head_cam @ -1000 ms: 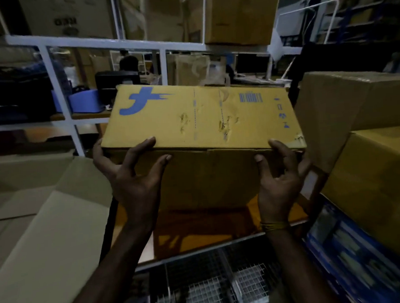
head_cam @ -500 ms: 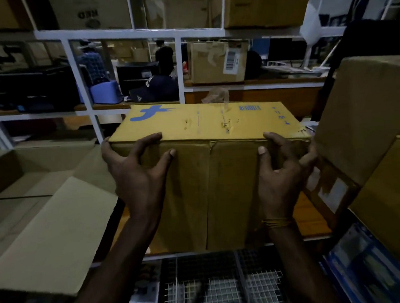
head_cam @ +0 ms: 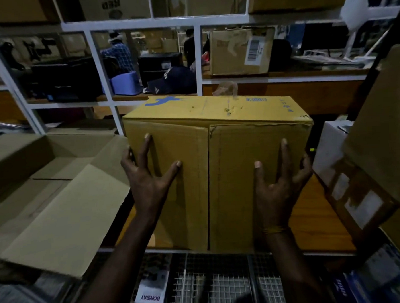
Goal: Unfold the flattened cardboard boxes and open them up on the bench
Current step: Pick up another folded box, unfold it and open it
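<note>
Yellow cardboard box (head_cam: 218,164) (blue logo on its top face) standing opened up on the wooden bench (head_cam: 313,217), centre of scene. Left hand (head_cam: 147,177) and right hand (head_cam: 279,184) press splayed, straight fingers flat against its two closed near flaps, gripping nothing. Open brown carton (head_cam: 53,205) lies left.

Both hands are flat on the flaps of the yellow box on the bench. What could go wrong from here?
1. The yellow box sits at the bench's near edge, so it might tip toward the person.
2. The left hand and right hand only press its flaps with spread fingers, so these could spring open once released.
3. The open box and the stacked boxes crowd it.
</note>
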